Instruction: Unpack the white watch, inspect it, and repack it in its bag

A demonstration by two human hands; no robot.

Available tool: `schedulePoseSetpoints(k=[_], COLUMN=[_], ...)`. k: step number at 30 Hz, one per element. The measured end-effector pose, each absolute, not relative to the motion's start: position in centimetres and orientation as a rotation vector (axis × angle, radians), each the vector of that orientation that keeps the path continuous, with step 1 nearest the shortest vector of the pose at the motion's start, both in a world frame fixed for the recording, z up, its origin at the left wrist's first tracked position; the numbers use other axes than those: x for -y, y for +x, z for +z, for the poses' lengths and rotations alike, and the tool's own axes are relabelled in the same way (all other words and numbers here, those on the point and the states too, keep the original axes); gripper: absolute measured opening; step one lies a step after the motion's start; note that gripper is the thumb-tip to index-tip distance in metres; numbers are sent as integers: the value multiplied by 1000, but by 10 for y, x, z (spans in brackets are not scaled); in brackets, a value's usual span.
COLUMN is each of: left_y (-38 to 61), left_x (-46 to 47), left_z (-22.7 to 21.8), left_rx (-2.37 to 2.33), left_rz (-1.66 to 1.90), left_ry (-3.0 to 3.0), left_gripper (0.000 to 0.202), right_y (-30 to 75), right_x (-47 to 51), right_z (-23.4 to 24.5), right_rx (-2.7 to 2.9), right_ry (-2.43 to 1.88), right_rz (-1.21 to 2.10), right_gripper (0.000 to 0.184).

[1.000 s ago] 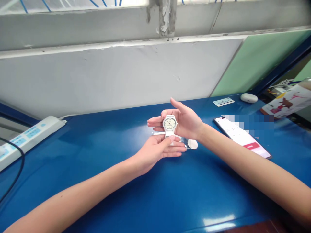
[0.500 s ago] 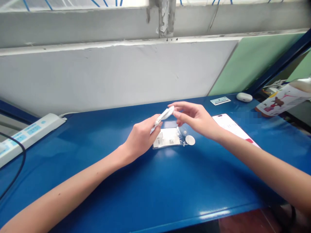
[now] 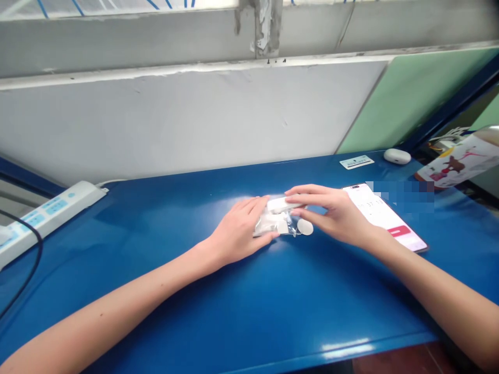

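A clear plastic packet [image 3: 283, 224] with white contents lies on the blue table, partly covered by my hands. Over its far edge is a slim white item [image 3: 277, 204], its exact kind unclear. My left hand [image 3: 241, 228] spans the packet's left side, fingers along the far edge and thumb along the near edge. With its fingertips and thumb, my right hand [image 3: 331, 210] holds the right end of the slim white item. A round white piece [image 3: 305, 227] sticks out at the packet's right, just below my right thumb.
To the right of my right hand lies a lit phone [image 3: 405, 236]. Behind it are a white card [image 3: 356, 162], a white earbud case [image 3: 397, 156] and a tilted bottle [image 3: 460, 161]. At the left stands a power strip [image 3: 50, 213] with a black cable [image 3: 33, 265].
Both hands have come down onto the packet. The slim white item, raised in my left hand before, is now low over the packet. My right fingers have moved onto its right end.
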State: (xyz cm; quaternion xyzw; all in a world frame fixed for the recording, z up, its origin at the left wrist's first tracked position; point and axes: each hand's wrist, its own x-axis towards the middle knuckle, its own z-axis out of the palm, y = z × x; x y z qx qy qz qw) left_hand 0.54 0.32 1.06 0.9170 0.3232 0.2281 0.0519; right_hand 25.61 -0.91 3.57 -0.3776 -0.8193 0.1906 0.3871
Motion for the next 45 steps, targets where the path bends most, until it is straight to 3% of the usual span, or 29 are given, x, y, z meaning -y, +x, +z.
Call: schedulePoseSetpoints(k=[5, 14, 19, 23, 27, 45], left_y=[3, 2, 2, 1, 0, 0], left_x=[-5, -1, -1, -3, -4, -5], left_z=[6, -1, -1, -1, 0, 0], left_rx=[-1018, -1040, -1014, -1026, -1033, -1018], left_rz=[507, 641, 747, 733, 714, 716], left_ry=[2705, 2657, 2663, 2644, 2623, 2611], left_gripper=[58, 48, 45, 46, 45, 47], right_y=[276, 294, 283, 276, 276, 283], right_x=[-1, -11, -5, -1, -1, -7], right_z=[41, 43, 37, 30, 25, 27], right_rx=[2115, 2146, 2177, 2364, 2426, 2512], right_ry=[-1130, -1226, -1159, -1073, -1024, -1060], right_rz=[644, 837, 922, 681, 400, 131], right_gripper=[25, 22, 35, 39, 28, 22])
